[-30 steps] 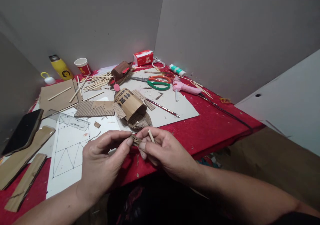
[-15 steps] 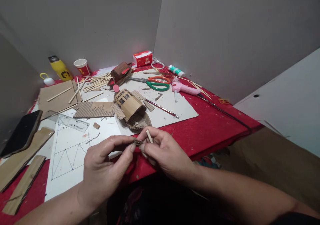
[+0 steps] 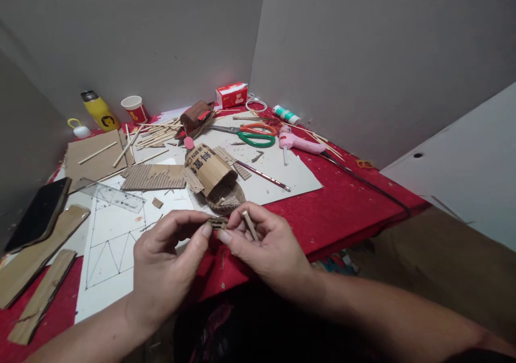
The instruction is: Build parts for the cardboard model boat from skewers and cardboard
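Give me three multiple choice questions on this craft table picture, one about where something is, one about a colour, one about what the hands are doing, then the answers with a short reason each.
1. Where does the yellow bottle stand?
A. at the far left by the wall
B. beside the glue gun
C. on the ruler

2. What colour are the lower handles of the scissors?
A. blue
B. green
C. black

3. What is the state of the small cardboard piece?
A. lying loose on the red cloth
B. pinched between both hands
C. tucked under the phone

Answers:
1 A: the bottle stands near the paper cup at the back left.
2 B: green loops lie beside the orange ones.
3 B: the left hand and right hand grip it by the fingertips, and the right hand also holds a short stick.
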The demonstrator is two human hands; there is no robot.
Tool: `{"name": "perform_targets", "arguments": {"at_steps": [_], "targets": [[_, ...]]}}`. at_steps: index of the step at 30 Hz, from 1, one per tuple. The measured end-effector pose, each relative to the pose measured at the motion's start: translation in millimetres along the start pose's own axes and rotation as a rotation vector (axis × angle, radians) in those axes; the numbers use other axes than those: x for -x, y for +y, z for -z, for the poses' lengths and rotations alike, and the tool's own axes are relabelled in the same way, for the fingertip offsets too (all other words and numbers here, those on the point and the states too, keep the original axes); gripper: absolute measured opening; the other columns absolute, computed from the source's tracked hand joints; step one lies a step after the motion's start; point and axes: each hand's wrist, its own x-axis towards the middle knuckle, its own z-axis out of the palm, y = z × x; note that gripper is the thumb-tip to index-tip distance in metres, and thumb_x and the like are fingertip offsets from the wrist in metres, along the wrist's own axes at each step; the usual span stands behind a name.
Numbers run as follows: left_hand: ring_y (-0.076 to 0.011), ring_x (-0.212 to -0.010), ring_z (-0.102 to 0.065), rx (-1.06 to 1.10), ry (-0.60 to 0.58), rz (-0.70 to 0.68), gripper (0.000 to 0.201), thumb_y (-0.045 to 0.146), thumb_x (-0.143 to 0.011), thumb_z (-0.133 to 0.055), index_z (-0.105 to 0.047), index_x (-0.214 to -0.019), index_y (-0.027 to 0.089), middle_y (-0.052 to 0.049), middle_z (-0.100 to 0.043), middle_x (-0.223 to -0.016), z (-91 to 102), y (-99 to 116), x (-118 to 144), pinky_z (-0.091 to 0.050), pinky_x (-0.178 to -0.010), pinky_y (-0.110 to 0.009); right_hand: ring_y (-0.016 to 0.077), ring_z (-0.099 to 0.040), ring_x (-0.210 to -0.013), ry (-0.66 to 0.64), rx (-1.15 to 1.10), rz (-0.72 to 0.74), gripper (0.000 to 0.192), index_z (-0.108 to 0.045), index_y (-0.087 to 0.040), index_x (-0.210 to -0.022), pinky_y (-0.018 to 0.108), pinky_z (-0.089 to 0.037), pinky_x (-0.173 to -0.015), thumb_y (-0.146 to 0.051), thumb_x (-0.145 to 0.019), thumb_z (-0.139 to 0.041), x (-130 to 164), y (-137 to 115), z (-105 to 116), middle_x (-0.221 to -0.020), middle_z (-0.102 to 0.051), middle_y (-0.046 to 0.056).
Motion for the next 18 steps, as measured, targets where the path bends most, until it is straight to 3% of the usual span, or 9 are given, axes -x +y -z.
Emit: {"name": "perform_targets", "arguments": {"at_steps": [7, 9, 15, 18], "targets": [[-0.0127, -0.088, -0.069, -0.069, -0.090, -0.311, 0.036, -0.001, -0.076, -0.068, -0.068, -0.102, 0.025, 0.002, -0.073, -0.096, -0.1, -4, 6, -0.056, -0.082, -0.024, 0.0074, -0.040, -0.053, 0.040, 0.121, 0.091, 0.009, -0.054, -0.017, -0.071, 0.019, -0.037, -0.048, -0.025, -0.074, -0.059, -4, 0, 3, -0.059, -0.045, -0.006], [-0.0132, -0.089, -0.069, -0.054, -0.091, -0.318, 0.036, 0.000, -0.076, -0.068, -0.069, -0.102, 0.025, 0.002, -0.073, -0.096, -0.9, -3, 5, -0.055, -0.083, -0.025, 0.0070, -0.039, -0.052, 0.040, 0.129, 0.095, 0.009, -0.053, -0.017, -0.070, 0.018, -0.036, -0.047, -0.024, -0.073, -0.057, -4, -2, 2, -0.058, -0.044, -0.006], [-0.0083, -0.062, -0.068, 0.191, 0.024, 0.213, 0.005, 0.019, -0.080, -0.073, -0.070, -0.084, 0.022, 0.005, -0.071, -0.072, 3.9, 4, -11, -0.056, -0.064, -0.017, 0.0057, -0.035, -0.050, -0.038, 0.131, 0.063, 0.010, -0.049, -0.018, -0.070, 0.017, -0.028, -0.044, -0.023, -0.075, -0.055, 4, -7, 5, -0.058, -0.042, -0.007], [-0.0084, -0.060, -0.067, 0.378, 0.031, 0.360, 0.008, 0.023, -0.078, -0.075, -0.069, -0.083, 0.020, 0.005, -0.069, -0.070, 8.6, 2, -22, -0.056, -0.062, -0.017, 0.0050, -0.027, -0.046, -0.226, 0.232, 0.103, 0.013, -0.047, -0.019, -0.068, 0.019, -0.021, -0.041, -0.022, -0.080, -0.053, 13, -3, 17, -0.054, -0.035, -0.008]]}}
